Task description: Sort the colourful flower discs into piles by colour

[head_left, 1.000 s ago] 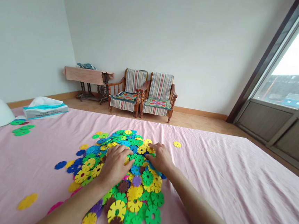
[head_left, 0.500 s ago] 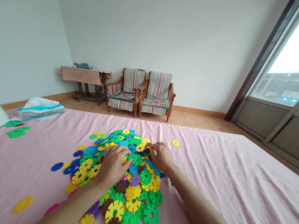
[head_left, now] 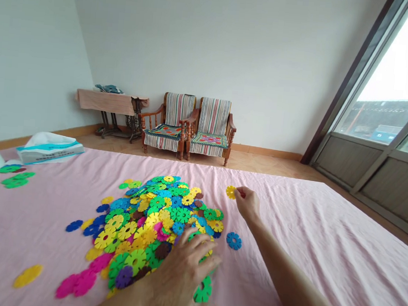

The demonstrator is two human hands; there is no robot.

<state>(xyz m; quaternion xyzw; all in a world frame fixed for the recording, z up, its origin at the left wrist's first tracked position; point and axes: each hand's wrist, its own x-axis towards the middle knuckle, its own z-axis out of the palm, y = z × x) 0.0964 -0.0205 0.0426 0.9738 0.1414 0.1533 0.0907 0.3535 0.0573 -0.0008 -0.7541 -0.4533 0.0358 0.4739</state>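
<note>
Left hand (head_left: 182, 275) open, fingers spread over near edge of plastic disc pile (head_left: 148, 219), wrist cut off by frame, discs beneath hidden. Right hand (head_left: 248, 205) pinched at yellow disc (head_left: 231, 192) beyond pile; grip unclear. Pink bedsheet (head_left: 323, 258) runs on to right.

Bright daylight from the tall dark-framed glass window (head_left: 385, 78) on the right, sky blown out white. I see only soft shadows on the pink bedsheet (head_left: 324, 249). Walls bend wide-angle toward the edges; the multicoloured plastic flower-shaped discs (head_left: 158, 220) look reasonably sharp.
</note>
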